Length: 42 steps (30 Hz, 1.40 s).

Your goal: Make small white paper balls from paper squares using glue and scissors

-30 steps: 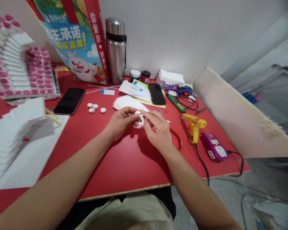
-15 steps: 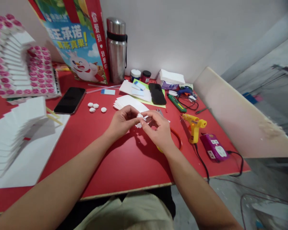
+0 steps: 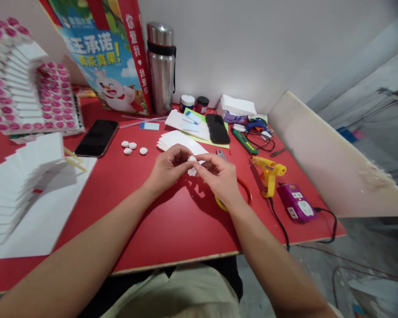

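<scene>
Both hands meet above the middle of the red table (image 3: 172,229). My left hand (image 3: 168,167) and my right hand (image 3: 219,176) pinch a small white crumpled piece (image 3: 192,165) between their fingertips; most of it is hidden by the fingers. Just behind them lies a fanned stack of white paper strips (image 3: 177,140). Several small white rolled buds (image 3: 133,148) lie to the left of the hands. Scissors with red and yellow handles (image 3: 243,187) sit partly under my right hand.
A yellow glue gun (image 3: 268,173) and a purple power strip (image 3: 295,204) lie at the right. Two black phones (image 3: 97,138) (image 3: 216,129), a steel flask (image 3: 160,66), a printed bag (image 3: 102,57), stacked white cards (image 3: 20,176) and cards with pink flowers (image 3: 26,88) fill the back and left.
The white piece has been folded smaller and is now more tightly pinched between both hands. My right hand has shifted slightly down and right, uncovering the yellow scissor handle.
</scene>
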Motion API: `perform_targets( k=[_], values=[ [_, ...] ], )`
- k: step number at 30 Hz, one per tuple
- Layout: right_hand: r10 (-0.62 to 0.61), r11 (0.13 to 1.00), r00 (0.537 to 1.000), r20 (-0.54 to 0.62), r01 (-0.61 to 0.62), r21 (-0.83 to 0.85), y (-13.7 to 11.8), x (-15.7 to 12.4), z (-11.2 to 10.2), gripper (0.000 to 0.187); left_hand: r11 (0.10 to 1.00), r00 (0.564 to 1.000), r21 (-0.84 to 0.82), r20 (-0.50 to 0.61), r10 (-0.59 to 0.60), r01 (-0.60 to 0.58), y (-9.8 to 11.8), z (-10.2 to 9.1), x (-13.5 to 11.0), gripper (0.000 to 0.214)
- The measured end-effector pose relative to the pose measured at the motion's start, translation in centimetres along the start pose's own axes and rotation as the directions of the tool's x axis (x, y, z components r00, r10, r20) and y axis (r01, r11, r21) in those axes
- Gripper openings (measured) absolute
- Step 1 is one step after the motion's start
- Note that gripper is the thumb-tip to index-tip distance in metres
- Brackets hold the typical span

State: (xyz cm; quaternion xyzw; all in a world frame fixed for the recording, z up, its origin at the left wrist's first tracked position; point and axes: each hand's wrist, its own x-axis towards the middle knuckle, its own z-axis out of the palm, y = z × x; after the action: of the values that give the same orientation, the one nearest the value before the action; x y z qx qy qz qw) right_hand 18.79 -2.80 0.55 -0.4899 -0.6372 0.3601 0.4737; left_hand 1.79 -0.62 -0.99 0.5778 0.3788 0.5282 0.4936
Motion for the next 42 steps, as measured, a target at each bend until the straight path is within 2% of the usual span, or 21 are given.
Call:
perform_targets(
  k=[11,19,23,28,42],
  values=[
    [0.015,1.0,0.999,0.046,-0.016,0.026,0.18,0.1,-0.06,0.022,0.992,0.998,0.111,0.012,0.059,-0.06,-0.05,-0.21,-0.16,0.011],
    [-0.057,0.997,0.998,0.031,0.059,-0.057,0.62,0.1,0.02,0.02,0.997,1.0,0.075,-0.001,0.015,-0.015,0.04,-0.17,-0.04,0.021],
    [-0.156,0.974,0.987,0.037,0.16,-0.16,0.64,0.06,-0.04,0.014,0.99,0.999,0.134,0.013,0.042,-0.044,-0.01,-0.22,-0.06,0.012],
    [-0.247,0.93,0.965,0.087,0.262,-0.256,0.65,0.03,-0.05,0.012,0.982,0.996,0.17,0.041,0.078,-0.084,-0.32,-0.31,-0.16,0.013],
    [-0.317,0.884,0.943,0.102,0.333,-0.328,0.63,0.04,-0.1,0.012,0.984,0.996,0.155,0.05,0.077,-0.084,-0.68,-0.29,-0.15,0.016]
  ],
)
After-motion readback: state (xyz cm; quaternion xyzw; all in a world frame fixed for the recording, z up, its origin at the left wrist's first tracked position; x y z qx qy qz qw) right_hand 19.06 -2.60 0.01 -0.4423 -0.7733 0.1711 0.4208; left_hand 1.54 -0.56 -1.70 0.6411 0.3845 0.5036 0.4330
